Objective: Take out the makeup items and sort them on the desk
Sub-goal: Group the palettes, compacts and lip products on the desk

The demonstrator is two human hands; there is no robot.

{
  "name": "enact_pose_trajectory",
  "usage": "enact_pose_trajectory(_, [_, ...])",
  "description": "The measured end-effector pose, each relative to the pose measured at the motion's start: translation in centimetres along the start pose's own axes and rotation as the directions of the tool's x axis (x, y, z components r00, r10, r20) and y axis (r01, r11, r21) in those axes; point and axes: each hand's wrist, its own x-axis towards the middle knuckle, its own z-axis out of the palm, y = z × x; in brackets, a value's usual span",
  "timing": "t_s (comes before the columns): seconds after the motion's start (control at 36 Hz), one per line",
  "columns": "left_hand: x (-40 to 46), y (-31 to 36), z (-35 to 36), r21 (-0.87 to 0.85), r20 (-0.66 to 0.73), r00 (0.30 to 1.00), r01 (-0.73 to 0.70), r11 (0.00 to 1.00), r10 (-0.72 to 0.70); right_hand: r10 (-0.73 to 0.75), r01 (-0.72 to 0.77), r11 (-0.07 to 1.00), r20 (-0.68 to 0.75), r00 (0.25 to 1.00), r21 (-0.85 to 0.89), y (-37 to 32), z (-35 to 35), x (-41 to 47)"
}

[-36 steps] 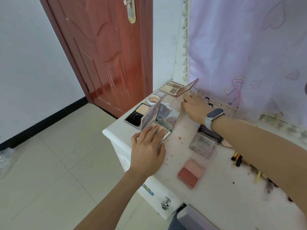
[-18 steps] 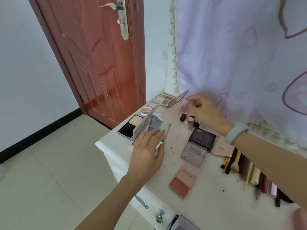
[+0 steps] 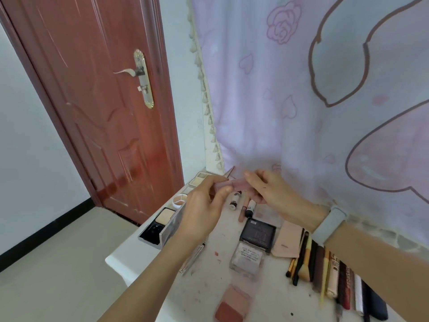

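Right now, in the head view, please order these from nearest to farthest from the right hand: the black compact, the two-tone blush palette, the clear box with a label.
From the right hand:
1. Black compact, just below it.
2. Clear labelled box, in front of the compact.
3. Two-tone blush palette, at the desk's near edge.

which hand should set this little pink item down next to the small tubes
Right. The right hand grips the larger part of the pink item and hovers directly above the small tubes; the left hand pinches only its end.
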Motion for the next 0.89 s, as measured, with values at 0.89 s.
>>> enact_pose_trajectory(0.89, [2.7, 1.8, -1.8, -0.328, 0.208, 0.962, 0.239, 0.914, -0.177, 0.103, -0.169, 0.793, 0.145, 0.984, 0.586, -0.6, 1.8, -0.7])
